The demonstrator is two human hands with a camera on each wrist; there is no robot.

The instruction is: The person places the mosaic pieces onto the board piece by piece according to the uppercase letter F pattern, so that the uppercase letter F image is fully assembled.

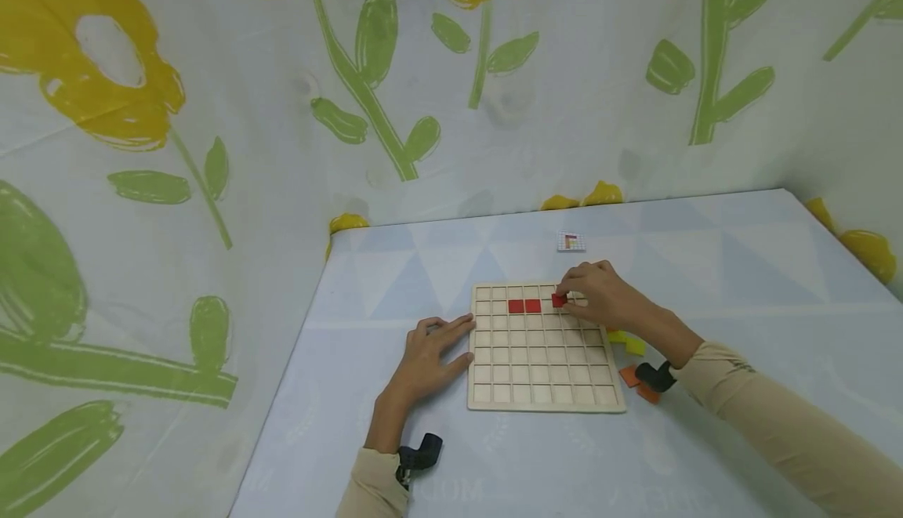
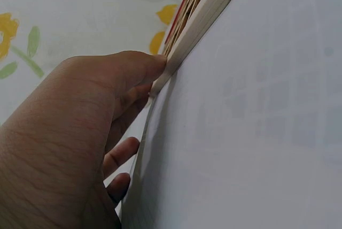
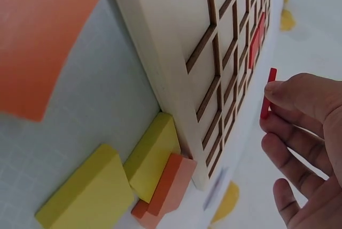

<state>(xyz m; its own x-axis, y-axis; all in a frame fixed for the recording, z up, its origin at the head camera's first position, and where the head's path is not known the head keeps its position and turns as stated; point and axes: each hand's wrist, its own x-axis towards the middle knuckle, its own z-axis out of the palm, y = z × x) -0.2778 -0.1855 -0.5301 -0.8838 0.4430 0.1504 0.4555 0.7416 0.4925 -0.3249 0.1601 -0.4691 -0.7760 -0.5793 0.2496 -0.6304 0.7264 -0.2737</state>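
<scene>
A square wooden grid board [image 1: 538, 407] lies on the table, its cells divided by thin ridges. Two red square tiles [image 1: 524, 306] sit side by side in a row near its far edge. My right hand [image 1: 605, 297] pinches another red tile [image 3: 268, 94] between thumb and fingers, raised above the board to the right of that pair. In the right wrist view the tile is seen edge-on, apart from the grid. My left hand [image 1: 426, 357] rests at the board's left edge, thumb and fingertips touching its side, fingers extended.
Yellow tiles [image 1: 635, 346] and orange tiles [image 1: 647, 393] lie loose beside the board's right edge, partly under my right forearm. A small card [image 1: 571, 241] with a coloured grid pattern lies beyond the board. Flower-printed fabric [image 1: 550, 150] hangs behind the pale-blue patterned table [image 1: 395, 291].
</scene>
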